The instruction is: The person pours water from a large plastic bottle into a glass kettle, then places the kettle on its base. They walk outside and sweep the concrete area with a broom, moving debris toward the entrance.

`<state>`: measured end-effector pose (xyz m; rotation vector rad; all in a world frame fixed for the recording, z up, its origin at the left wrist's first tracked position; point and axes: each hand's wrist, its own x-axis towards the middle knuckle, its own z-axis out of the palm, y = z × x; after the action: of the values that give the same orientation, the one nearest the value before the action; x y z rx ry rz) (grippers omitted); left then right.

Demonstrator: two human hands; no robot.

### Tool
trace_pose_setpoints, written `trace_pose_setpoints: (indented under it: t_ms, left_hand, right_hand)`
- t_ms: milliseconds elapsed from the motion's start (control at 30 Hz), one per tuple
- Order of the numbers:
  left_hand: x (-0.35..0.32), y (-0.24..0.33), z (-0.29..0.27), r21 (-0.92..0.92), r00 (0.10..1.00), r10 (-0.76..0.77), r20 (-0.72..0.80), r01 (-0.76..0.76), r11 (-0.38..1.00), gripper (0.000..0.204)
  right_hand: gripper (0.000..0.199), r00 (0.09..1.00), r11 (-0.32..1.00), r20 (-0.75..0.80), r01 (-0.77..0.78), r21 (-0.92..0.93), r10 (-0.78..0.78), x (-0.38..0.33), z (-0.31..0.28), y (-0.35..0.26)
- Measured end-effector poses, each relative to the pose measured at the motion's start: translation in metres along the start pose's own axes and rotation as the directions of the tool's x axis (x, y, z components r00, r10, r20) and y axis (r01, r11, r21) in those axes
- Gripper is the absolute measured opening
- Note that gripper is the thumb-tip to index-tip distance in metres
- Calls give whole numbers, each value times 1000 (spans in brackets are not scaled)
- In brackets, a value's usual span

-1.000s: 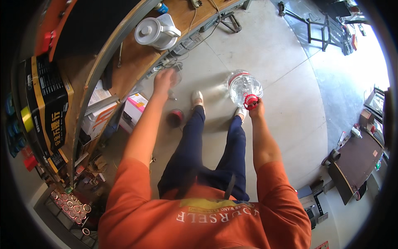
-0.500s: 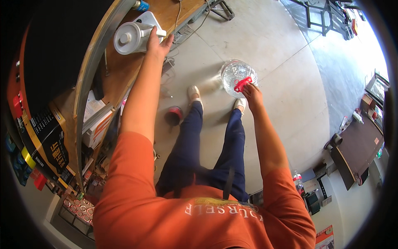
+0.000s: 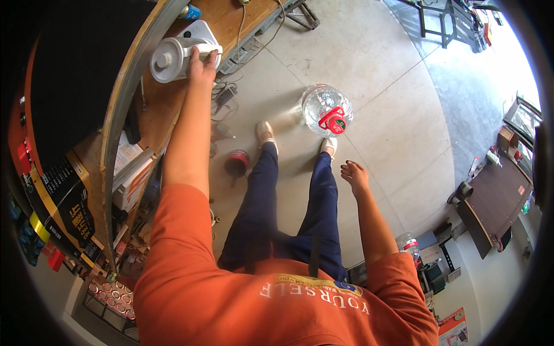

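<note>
My left hand [image 3: 201,67] is closed round the handle of a white-lidded kettle [image 3: 167,60] at the upper left, which sits on the wooden table beside a white flat base [image 3: 202,31]. A large clear water bottle [image 3: 318,99] stands upright on the floor in front of my feet. It has a red cap and a red carry handle [image 3: 328,119] at its top. Off to the bottle's near right, my right hand [image 3: 355,175] hangs in the air, apart from it. Its fingers are loosely bent and slightly apart, with nothing visible in them.
Along the left runs a wooden table [image 3: 236,26] with cables, a blue can [image 3: 191,12] and shelved papers below. A dark red pot-like thing [image 3: 237,164] lies on the floor by my left foot. A brown board [image 3: 497,190] is at the right, and a dark metal frame [image 3: 447,23] stands far right.
My right hand has let go of the bottle's red handle and drawn back toward me. My left hand, spread at the kettle's handle before, has closed round it.
</note>
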<state>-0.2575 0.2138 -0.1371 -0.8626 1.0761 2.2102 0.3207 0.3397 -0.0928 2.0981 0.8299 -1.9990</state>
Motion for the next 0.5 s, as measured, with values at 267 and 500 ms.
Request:
trace_pose_setpoints:
  t_ms: [267,500]
  left_hand:
    - [-35,12,-11,108,993,57,105,-69,992,45]
    - [-113,7,-16,317,929,104,355,-224,921,32]
  right_hand:
    - [33,992,991,114,73,-114,-60,-15,10,10]
    - [28,967,956,183,213,-201,-177,-35,37,-4]
